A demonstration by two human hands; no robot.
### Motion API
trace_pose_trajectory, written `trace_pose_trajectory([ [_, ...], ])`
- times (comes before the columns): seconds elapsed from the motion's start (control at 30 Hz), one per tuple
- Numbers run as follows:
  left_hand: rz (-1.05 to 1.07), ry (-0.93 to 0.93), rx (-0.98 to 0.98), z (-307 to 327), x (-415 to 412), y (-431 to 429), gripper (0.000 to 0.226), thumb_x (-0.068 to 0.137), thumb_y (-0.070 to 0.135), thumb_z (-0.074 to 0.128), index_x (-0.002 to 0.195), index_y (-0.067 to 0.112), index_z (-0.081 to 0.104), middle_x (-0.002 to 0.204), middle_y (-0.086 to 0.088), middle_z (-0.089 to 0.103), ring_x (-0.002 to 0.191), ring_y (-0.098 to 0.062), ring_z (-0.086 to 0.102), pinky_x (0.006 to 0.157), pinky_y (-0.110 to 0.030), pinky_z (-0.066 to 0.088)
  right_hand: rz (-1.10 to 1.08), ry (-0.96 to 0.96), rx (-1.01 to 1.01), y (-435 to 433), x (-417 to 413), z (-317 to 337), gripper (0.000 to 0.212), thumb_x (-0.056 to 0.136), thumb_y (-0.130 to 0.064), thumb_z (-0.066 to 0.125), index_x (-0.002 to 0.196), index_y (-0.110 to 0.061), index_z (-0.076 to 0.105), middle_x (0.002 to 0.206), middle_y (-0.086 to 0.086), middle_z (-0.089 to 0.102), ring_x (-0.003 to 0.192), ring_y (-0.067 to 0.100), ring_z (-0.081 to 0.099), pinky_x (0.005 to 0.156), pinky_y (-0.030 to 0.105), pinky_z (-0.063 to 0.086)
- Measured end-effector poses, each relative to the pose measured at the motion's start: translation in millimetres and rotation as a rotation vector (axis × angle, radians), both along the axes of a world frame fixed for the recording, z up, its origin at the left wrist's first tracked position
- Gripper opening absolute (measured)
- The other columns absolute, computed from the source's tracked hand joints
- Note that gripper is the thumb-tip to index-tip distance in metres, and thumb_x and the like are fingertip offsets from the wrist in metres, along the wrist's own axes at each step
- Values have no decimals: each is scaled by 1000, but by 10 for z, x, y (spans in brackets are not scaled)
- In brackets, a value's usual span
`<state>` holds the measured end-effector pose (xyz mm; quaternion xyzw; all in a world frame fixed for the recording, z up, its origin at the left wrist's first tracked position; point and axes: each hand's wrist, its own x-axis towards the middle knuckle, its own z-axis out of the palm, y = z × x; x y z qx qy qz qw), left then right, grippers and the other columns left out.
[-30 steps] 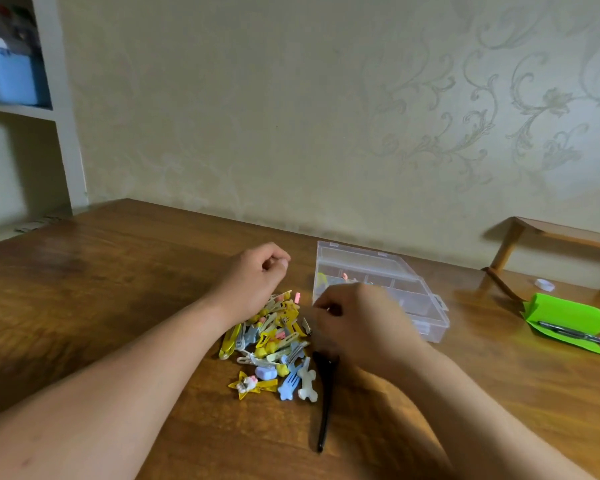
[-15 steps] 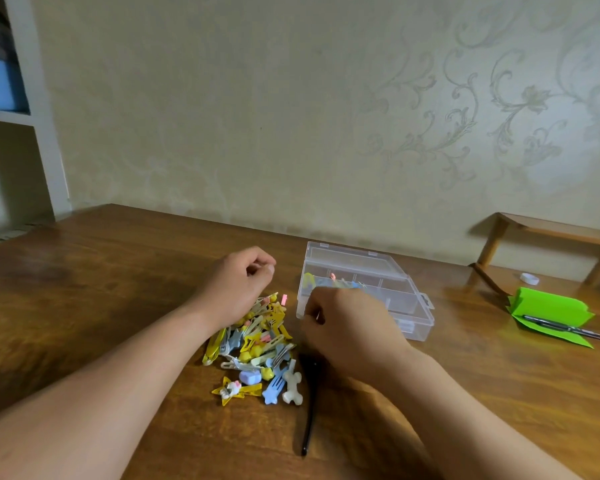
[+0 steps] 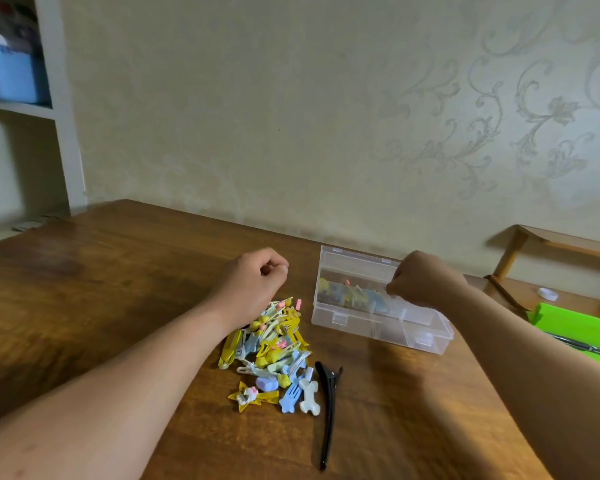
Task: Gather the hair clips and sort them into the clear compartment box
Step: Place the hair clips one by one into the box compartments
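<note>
While the curled left hand (image 3: 253,282) rests by the clips (image 3: 274,344), the right hand (image 3: 420,282) (fingers bunched, contents unclear) hovers over the clear box (image 3: 378,327).

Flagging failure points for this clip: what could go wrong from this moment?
The right hand hangs over the clear box; whatever it releases might land in the wrong compartment. The loose pile of clips could scatter if the left hand sweeps it. The long black clip may not fit a small compartment.
</note>
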<state>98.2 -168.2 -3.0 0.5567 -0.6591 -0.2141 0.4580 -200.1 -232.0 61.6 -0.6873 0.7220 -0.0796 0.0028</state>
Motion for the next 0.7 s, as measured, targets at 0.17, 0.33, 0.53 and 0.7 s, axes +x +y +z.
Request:
trace_pose_trajectory([
  [0.17,3,4,13,9,1,10,17,108,31,57,111,29,74,109,11,71,105,-5,64,89,-27,52,3,47,41,-144,24,-52,15,82,-31,73,81,-16,73,82,4,76,82,24,75,72,36,63],
  [0.33,-5,9,23,14,-4,13,17,108,31,57,109,30,74,109,11,72,105,-7,65,91,-31,54,-9,-26,-2,-92,26,-77,17,83,-33,74,78,-17,73,72,-1,74,67,22,71,65,34,62],
  [0.53,7,-2,38,16,-5,13,19,108,33,56,111,30,75,110,15,73,106,-4,65,92,-32,54,135,-302,-293,531,307,-32,16,93,-35,63,87,-30,76,72,-7,74,65,20,68,59,33,54],
  [0.7,14,3,83,18,-21,12,22,110,35,55,110,30,76,105,12,75,103,-8,67,95,-37,55,427,-247,-317,802,805,-41,18,98,-27,62,97,-29,80,98,-9,71,84,16,67,71,33,56],
])
